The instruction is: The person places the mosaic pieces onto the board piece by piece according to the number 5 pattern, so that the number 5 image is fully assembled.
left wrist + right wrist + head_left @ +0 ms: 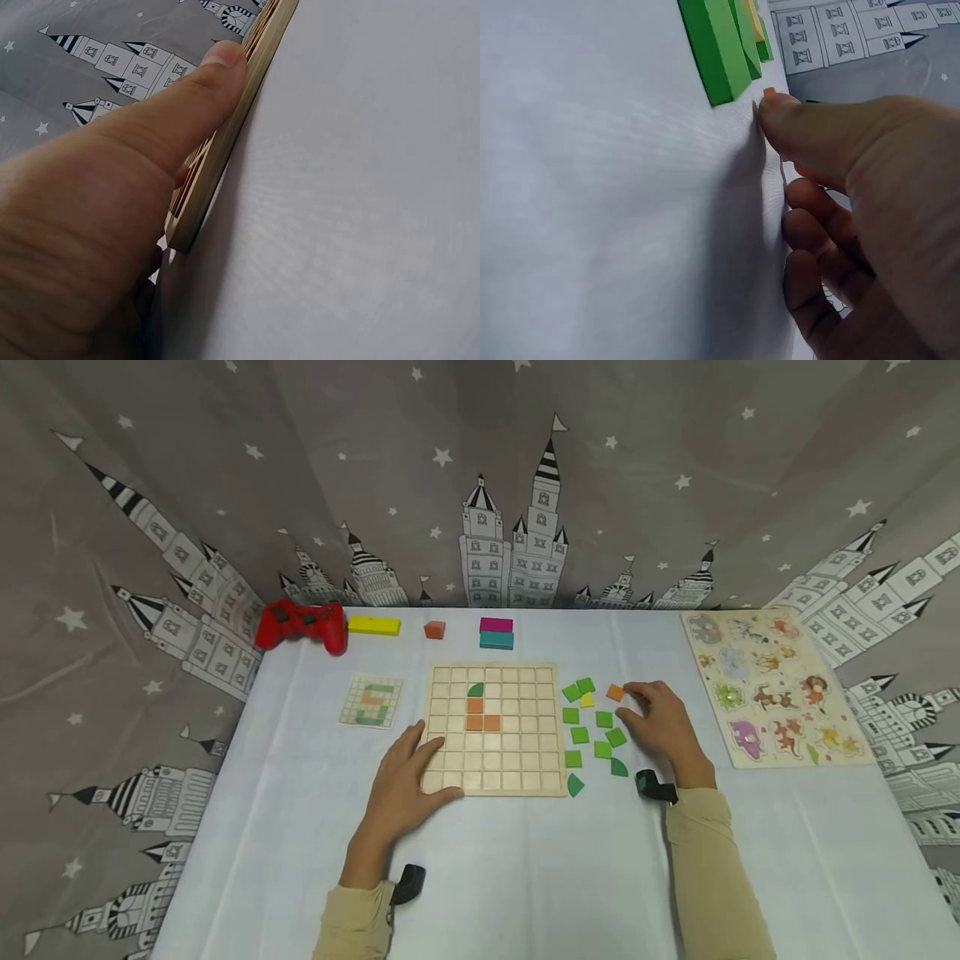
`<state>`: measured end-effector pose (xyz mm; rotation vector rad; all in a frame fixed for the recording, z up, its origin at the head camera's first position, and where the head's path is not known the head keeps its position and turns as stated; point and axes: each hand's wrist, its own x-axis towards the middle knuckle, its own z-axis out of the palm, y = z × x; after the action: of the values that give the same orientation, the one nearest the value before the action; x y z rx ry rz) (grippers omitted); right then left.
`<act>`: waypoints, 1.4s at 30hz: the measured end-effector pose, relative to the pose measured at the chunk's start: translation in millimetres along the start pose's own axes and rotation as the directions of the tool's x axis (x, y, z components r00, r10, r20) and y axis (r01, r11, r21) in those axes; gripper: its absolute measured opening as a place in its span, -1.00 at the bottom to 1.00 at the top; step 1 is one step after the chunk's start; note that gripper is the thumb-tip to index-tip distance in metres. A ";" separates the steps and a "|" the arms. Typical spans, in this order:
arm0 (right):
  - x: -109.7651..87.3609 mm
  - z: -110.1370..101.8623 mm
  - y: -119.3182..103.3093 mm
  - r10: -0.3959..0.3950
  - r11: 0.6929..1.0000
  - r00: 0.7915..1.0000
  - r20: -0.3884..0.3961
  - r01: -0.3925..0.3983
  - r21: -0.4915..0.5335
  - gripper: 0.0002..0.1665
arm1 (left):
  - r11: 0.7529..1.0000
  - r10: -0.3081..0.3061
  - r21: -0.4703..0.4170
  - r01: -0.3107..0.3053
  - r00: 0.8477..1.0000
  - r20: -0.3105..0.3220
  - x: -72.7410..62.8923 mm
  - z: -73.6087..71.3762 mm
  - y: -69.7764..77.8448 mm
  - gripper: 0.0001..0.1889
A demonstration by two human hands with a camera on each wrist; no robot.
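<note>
My left hand [401,785] rests spread at the lower left corner of a wooden grid board [525,760]. Its thumb lies along the board's near edge, as the left wrist view shows. On the board sit several orange square tiles [475,722] and a dark green quarter-round tile [476,690]. To the right, my right hand [663,727] has its index fingertip at a loose orange square tile [615,692]. The thumb is spread a little apart from it in the head view. In the right wrist view the thumb hides most of that tile.
Several green square tiles [580,735], a yellow tile [587,700] and green quarter-rounds [618,767] lie right of the board. A pattern card [348,714] lies left. Behind are a red game controller [300,620] and coloured blocks [373,625]. An animal puzzle [772,756] lies far right.
</note>
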<state>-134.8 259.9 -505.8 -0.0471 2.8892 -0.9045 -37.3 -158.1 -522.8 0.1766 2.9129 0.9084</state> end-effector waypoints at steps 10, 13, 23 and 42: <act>6.6 11.8 -1.3 0.029 0.995 0.997 -0.067 -0.035 -0.094 -0.49 | 1.000 0.008 0.003 -0.008 1.000 0.016 -0.3 0.0 0.5 -0.06; 7.0 13.1 -0.8 0.015 0.991 0.997 -0.077 -0.025 -0.131 -0.50 | 1.000 0.011 0.003 -0.011 1.000 0.014 0.9 -0.7 1.1 -0.05; -1.3 18.5 -27.4 0.014 0.999 0.998 -0.061 -0.017 -0.036 -0.46 | 1.000 0.010 0.005 -0.010 1.000 0.013 2.3 -1.3 0.9 -0.05; -14.8 72.3 -120.9 -0.321 0.946 0.944 0.079 0.323 -0.012 -0.59 | 1.000 0.006 -0.006 -0.006 1.000 -0.010 1.0 -0.8 0.6 -0.06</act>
<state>-112.1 120.6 -494.4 -0.5593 2.8692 -0.8891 -38.3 -158.0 -521.8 0.1814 2.9196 0.9220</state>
